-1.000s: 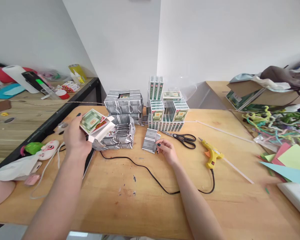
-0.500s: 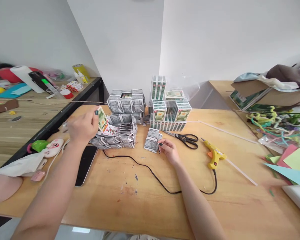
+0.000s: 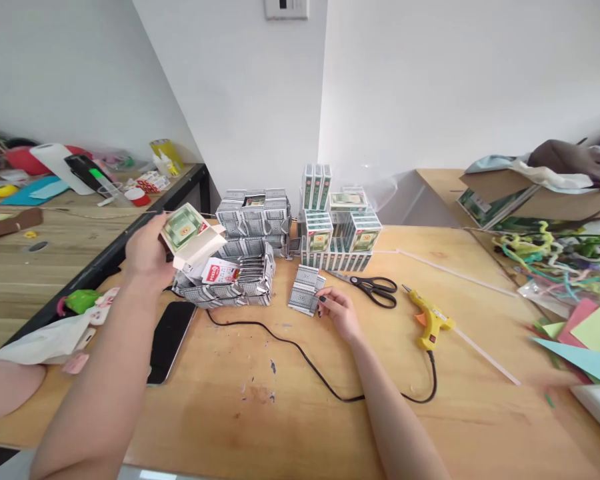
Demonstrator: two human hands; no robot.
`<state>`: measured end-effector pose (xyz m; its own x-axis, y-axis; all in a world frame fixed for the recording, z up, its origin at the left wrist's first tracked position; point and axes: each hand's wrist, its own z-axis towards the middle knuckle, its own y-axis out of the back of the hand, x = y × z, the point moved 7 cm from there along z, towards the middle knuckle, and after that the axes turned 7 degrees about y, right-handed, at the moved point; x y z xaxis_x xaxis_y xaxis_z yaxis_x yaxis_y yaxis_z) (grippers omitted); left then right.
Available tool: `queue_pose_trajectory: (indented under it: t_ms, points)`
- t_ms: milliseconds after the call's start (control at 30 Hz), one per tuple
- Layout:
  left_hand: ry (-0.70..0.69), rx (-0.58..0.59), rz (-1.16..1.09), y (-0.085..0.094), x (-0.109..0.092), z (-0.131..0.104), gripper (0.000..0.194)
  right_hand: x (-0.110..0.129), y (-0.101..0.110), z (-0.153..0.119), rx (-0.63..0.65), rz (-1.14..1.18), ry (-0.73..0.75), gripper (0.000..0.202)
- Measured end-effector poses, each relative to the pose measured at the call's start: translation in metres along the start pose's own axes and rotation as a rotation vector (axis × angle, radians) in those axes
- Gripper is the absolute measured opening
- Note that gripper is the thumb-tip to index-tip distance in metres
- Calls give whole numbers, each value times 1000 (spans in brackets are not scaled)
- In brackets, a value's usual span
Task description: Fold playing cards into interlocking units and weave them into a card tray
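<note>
My left hand (image 3: 147,250) is closed around a green and white playing-card box (image 3: 185,227), tilted with its white end flap hanging open. Just below it stands an open-topped holder made of folded cards (image 3: 225,293), grey-patterned outside. Loose cards lie in it, a red and white card (image 3: 221,271) on top, beside a tightly packed row. On the table, my right hand (image 3: 340,312) pinches the edge of a few grey-backed playing cards (image 3: 305,290) lying flat and overlapping. Behind the holder is a larger folded-card block (image 3: 253,217).
Stacked card boxes (image 3: 337,257) stand at the back. Scissors (image 3: 375,290) and a yellow glue gun (image 3: 434,323) lie on the right, the gun's black cord (image 3: 300,343) crossing the table. A phone (image 3: 173,340) is by my left forearm. Pipe cleaners (image 3: 545,243) are at far right.
My left hand has moved left and turned the card box, so its front and open flap show. A red and white card now tops the holder where a joker showed. My right hand stays put.
</note>
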<state>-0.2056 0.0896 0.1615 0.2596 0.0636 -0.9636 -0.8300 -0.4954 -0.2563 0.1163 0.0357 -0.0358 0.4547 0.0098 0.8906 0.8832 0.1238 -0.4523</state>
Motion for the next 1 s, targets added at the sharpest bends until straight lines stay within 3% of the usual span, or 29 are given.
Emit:
queue_pose_trajectory:
  t_ms: [100, 200, 300, 400, 500, 567, 633, 700, 767, 800, 900, 1000]
  points:
    - [267, 36, -99, -7, 18, -4, 14, 1, -1, -1, 4, -3, 4, 19]
    - [282, 65, -101, -16, 19, -2, 13, 2, -1, 0, -7, -14, 9, 20]
    - [147, 245, -139, -42, 3, 13, 15, 1, -2, 2, -2, -17, 2, 20]
    - [-61, 446, -173, -80, -28, 33, 14, 2, -4, 4, 15, -11, 16, 18]
    - [-220, 526, -222, -116, -51, 55, 11, 2, -6, 5, 28, 2, 19, 17]
    - [-320, 537, -217, -136, -52, 67, 11, 3, -7, 6, 32, 6, 15, 16]
    - [-420, 509, -65, -149, -38, 75, 14, 3, -7, 6, 29, 7, 16, 16]
    - [-393, 449, 275, -153, -5, 84, 17, 4, -8, 6, 21, 8, 22, 16]
    - [-364, 430, 418, -144, 22, 89, 23, 4, -8, 7, 16, 9, 30, 17]
    - [-414, 384, 586, -137, 29, 90, 27, 4, -8, 7, 18, 9, 32, 17]
    - [-609, 279, 954, -118, 29, 88, 38, 5, -10, 7, 34, 12, 28, 18]
    - [-802, 301, 1251, -116, 17, 78, 32, 5, -11, 7, 45, 9, 14, 18]
